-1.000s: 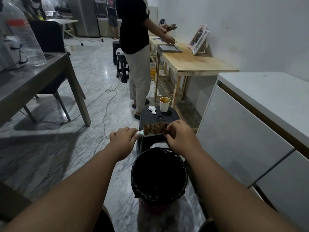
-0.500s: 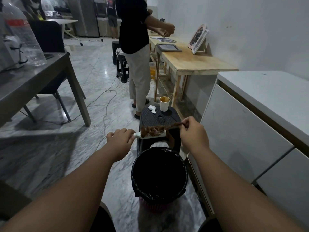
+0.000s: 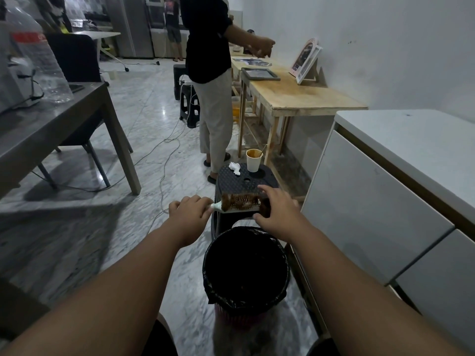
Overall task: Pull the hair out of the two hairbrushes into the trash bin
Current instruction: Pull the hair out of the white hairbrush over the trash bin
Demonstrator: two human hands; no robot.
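My left hand (image 3: 189, 210) is closed around the white handle of a hairbrush (image 3: 239, 202), held level above the far rim of the trash bin (image 3: 245, 301). Brown hair (image 3: 240, 200) is matted over the bristles. My right hand (image 3: 276, 209) rests on the brush's right end, fingers pinching a dark clump of that hair. The bin is lined with a black bag and stands on the floor between my knees. Only one hairbrush is in view.
A black stool (image 3: 244, 182) behind the bin carries a paper cup (image 3: 254, 160) and a crumpled tissue (image 3: 235, 167). A person (image 3: 213, 98) stands by a wooden table (image 3: 295, 96). White cabinets (image 3: 385, 201) stand on the right, a grey table (image 3: 64, 119) on the left, cables (image 3: 164, 160) on the floor.
My right hand had pulled a strand of hair out to the right; it has now come back to the brush's right end and grips the hair there. The left hand stays put.
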